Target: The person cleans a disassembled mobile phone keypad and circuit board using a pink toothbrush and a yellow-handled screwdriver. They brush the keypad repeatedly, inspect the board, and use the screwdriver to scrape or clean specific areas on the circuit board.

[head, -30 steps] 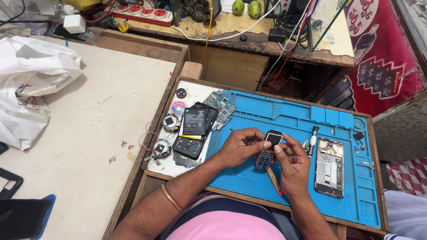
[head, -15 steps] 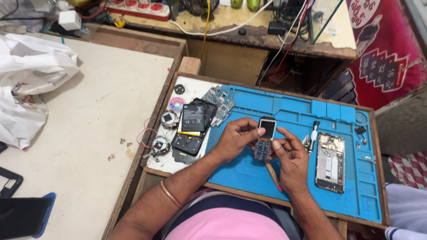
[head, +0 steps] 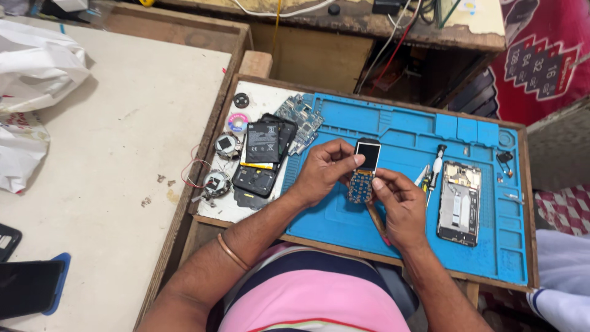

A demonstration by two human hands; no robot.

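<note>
Both hands, left hand (head: 324,169) and right hand (head: 399,206), are pinching a thin, fragile phone circuit board (head: 364,172) by its edges; a screwdriver (head: 435,169) is lying at three o'clock.

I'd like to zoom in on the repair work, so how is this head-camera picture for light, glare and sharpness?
Head view: soft, even light with only faint shadows under the left hand and right hand; the small screen on the phone circuit board shows pale glare; the blue mat is sharp at centre; the white plastic bag at the edge looks slightly washed out; the bench edges seem somewhat bowed by the wide lens.
</note>
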